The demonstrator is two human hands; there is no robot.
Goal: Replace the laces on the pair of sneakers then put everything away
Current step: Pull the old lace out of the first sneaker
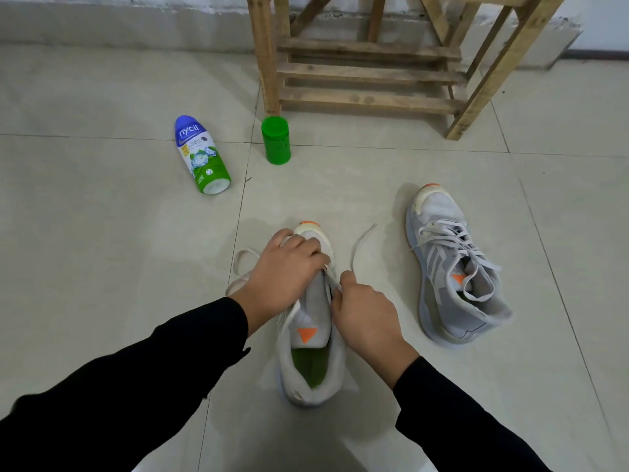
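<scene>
The floor (pixel 102 267) was laid in large pale grey tiles with thin dark joints, and it showed a dull sheen. At the far edge it met a grey wall (pixel 136 15) with a scuffed base. A rough wooden rack (pixel 367 73) stood on the floor against that wall, far and right of centre, with slats across its lower part.

One sneaker (pixel 311 369) sat on the floor in the near middle, toe pointing away, its tongue pulled up and its green insole showing. The left hand (pixel 282 277) lay over its forefoot with the fingers curled down round the upper, gripping it. The right hand (pixel 367 308) was just beside the tongue on the right and pinched the lace (pixel 360 243) between thumb and fingers. One free end of the lace ran off far and to the right across the tile; a loop of it lay on the floor to the left of the toe. Both arms wore black sleeves (pixel 153 386).

The second sneaker (pixel 452 267) stood well apart to the right, also toe away, laced, with loose ends over its opening.

Farther off to the left, a bottle (pixel 201 155) with a blue top and green base lay on its side. A green jar (pixel 275 140) stood upright near it, just in front of the rack's left leg.
</scene>
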